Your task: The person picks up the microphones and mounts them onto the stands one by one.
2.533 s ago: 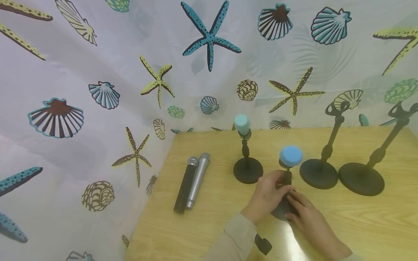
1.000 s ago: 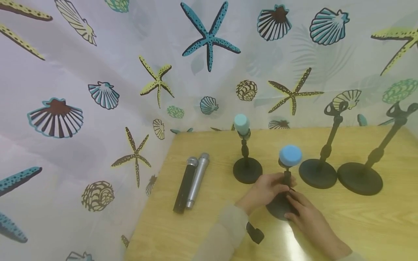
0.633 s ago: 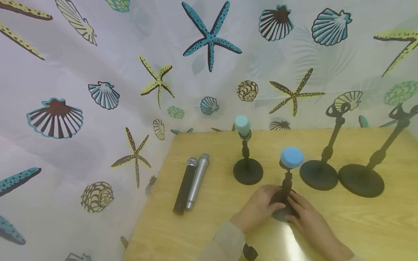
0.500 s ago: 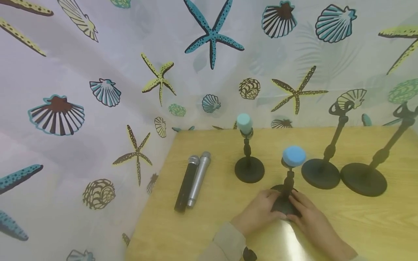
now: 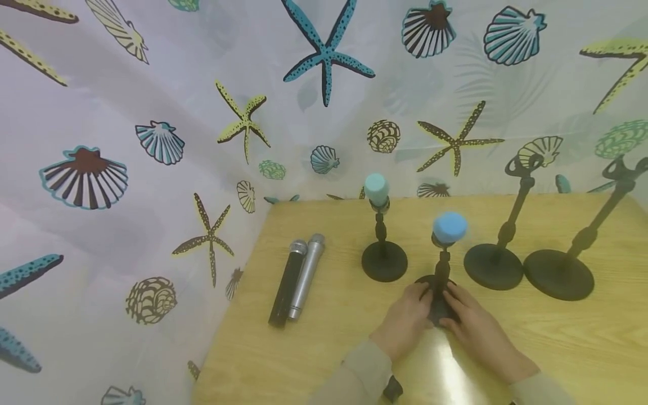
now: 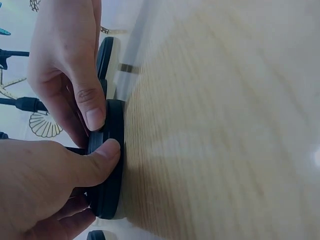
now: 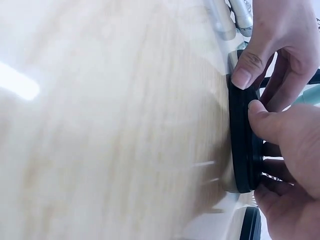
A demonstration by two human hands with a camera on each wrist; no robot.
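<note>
A black desktop microphone stand point(image 5: 442, 271) stands upright on the wooden table, its head topped by a blue foam cover point(image 5: 450, 227). Both hands grip its round base point(image 7: 241, 160), one at each side. My left hand point(image 5: 405, 320) has its thumb against the base's near rim, its fingers reaching toward the post. On the other side, my right hand point(image 5: 476, 332) holds the base with thumb and fingers in the same way; some of those fingers are hidden in the wrist views. The base looks flat on the table.
Behind to the left stands a similar microphone stand with a mint cover point(image 5: 377, 189). A black microphone point(image 5: 288, 284) and a silver microphone point(image 5: 306, 277) lie at left. Two taller stands with bare clips, one nearer point(image 5: 498, 264) and one farther right point(image 5: 562, 274), stand at right. A patterned curtain point(image 5: 304, 112) borders the table.
My left hand has come down from the stand's post to its base. The stand has slid slightly away from me, both hands moving with it. The other stands and loose microphones stay put.
</note>
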